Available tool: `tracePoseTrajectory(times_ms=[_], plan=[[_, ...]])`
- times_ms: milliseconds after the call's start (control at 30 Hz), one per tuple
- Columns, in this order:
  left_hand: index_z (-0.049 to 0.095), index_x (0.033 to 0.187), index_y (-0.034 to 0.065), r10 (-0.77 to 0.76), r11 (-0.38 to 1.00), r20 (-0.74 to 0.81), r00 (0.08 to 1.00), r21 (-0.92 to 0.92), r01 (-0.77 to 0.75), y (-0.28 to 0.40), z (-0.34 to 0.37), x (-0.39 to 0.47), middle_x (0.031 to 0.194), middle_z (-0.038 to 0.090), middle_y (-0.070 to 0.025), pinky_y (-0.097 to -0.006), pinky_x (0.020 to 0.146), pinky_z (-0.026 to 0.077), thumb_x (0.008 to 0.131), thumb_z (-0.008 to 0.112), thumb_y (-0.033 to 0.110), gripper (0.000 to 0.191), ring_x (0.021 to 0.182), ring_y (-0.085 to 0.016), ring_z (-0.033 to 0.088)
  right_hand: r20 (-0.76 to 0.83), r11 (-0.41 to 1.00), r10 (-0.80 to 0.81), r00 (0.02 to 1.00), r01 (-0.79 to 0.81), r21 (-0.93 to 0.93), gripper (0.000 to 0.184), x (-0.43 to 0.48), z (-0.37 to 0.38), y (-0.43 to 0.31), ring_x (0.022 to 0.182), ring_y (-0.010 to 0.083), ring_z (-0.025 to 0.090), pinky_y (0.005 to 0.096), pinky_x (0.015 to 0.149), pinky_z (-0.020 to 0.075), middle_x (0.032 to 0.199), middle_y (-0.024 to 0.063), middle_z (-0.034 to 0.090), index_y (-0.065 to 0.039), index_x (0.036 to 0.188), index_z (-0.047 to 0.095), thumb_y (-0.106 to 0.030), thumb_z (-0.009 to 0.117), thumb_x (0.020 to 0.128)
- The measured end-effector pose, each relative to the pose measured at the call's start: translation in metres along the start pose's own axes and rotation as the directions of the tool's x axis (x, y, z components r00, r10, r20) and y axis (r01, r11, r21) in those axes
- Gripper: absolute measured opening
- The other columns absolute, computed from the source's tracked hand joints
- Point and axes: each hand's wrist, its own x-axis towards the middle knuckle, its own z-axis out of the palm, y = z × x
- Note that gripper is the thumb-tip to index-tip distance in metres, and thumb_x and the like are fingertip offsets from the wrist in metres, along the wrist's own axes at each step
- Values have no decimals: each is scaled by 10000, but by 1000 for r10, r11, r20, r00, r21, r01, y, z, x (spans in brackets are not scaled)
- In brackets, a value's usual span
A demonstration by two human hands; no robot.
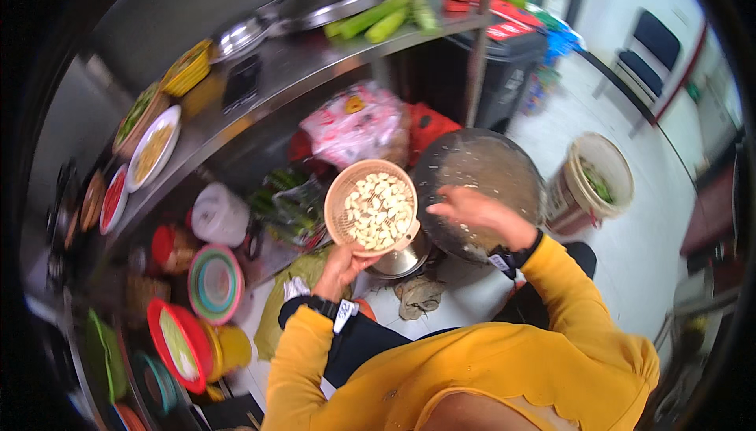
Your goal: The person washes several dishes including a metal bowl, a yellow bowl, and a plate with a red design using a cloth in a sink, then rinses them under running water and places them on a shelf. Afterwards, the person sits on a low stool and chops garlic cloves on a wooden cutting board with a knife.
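Note:
My left hand (341, 270) grips the near rim of a pinkish plastic colander (332, 206) that holds many peeled garlic cloves (381, 209). To its right, my right hand (478, 214) hangs over a wide dark round basin (434, 162) whose inside is brownish with small pale bits. Its fingers are blurred, and whether they hold anything cannot be told. Below the colander is a shiny metal pot or lid (398, 263), partly hidden by it. A crumpled brownish cloth (420, 297) lies on the floor beside it.
A steel shelf (295, 77) on the left carries plates, a yellow basket (188, 71) and green stalks (378, 16). Under it are plastic bags, jars, nested bowls (216, 283) and a red basin (155, 319). A whitish bucket (570, 195) with greens and a black bin (502, 77) stand right.

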Motion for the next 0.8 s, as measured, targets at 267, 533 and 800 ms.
tracePoseTrajectory(times_ms=[267, 533, 800], plan=[[408, 1384, -35, 119, 928, 56, 991, 348, -131, -32, 58, -11, 1270, 594, -203, -462, 769, 609, 885, 510, -17, 510, 1008, -356, 677, 216, 524, 26, 976, -197, 828, 482, -51, 52, 42, 798, 254, 717, 311, 684, 614, 1072, 188, 683, 89, 1322, 472, -251, 541, 989], [380, 1457, 28, -95, 895, 371, 924, 438, -84, -36, 106, 52, 1434, 501, -178, -494, 997, 499, 970, 527, 149, 523, 1244, -336, 563, -83, 400, 91, 992, 40, 916, 314, -74, 36, 97, 789, 246, 705, 356, 650, 612, 963, 176, 701, 75, 1107, 652, -136, 634, 876], [583, 1216, -71, -415, 856, 373, 830, 469, 217, -25, 147, 77, 1180, 659, -172, -383, 954, 530, 932, 603, 153, 362, 1068, -281, 634, -64, 530, 317, 946, -121, 840, 424, -157, -23, 103, 752, 366, 722, 428, 634, 636, 950, 267, 650, 188, 1098, 549, -197, 616, 936]])
